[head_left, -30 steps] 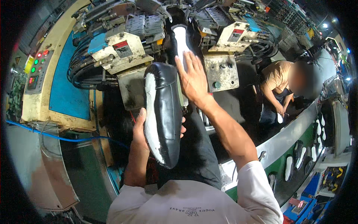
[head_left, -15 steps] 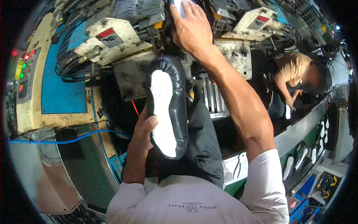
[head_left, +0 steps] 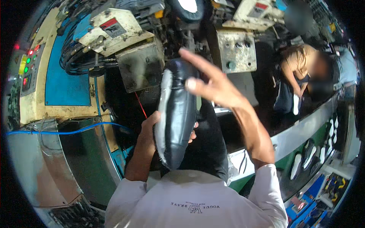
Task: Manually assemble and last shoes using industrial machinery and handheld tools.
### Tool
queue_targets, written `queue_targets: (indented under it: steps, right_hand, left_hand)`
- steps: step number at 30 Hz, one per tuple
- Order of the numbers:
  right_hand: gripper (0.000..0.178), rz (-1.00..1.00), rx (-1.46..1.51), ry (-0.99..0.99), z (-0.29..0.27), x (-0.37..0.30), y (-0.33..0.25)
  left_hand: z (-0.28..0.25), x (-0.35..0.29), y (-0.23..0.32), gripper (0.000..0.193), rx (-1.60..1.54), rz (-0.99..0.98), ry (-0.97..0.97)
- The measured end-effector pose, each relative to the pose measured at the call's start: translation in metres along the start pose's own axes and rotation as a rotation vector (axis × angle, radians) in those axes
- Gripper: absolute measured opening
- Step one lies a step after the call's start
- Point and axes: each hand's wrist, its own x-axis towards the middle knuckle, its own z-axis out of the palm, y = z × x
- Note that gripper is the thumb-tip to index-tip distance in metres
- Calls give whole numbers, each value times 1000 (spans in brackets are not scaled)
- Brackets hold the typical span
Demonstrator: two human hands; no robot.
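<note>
A black shoe upper (head_left: 178, 117) with a white sole-side board (head_left: 163, 102) stands on its side in front of me, its rounded toe pointing away. My left hand (head_left: 149, 127) is wrapped round its lower half, thumb on the white edge and fingertips showing on the right side. Over the toe end, on the right, my right hand (head_left: 215, 81) has its fingers stretched out and slightly blurred. Its thumb overlaps the black leather; whether it touches, I cannot tell. Beyond, a second shoe (head_left: 189, 16) with a white bottom sits in the machine (head_left: 190, 38).
At left is a control panel (head_left: 29, 68) with lit buttons; a blue hose (head_left: 72, 130) runs below it. Metal boxes (head_left: 236, 51) flank the machine. On the right, a co-worker (head_left: 298, 68) handles a white-soled piece beside a conveyor (head_left: 283, 169) carrying several shoes.
My right hand has come back from the shoe in the machine to the held shoe. My left hand has turned the held shoe, so its black side faces up more.
</note>
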Motion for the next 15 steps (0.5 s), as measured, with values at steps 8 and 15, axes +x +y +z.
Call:
queue_targets:
  steps: [8,15]
  right_hand:
    - [80,112,318,253,27,-84,19]
    - [73,70,342,305,32,-117,9]
  left_hand:
    - [58,-19,-22,87,181,-88,99]
    - [44,-31,-42,82,519,34,163]
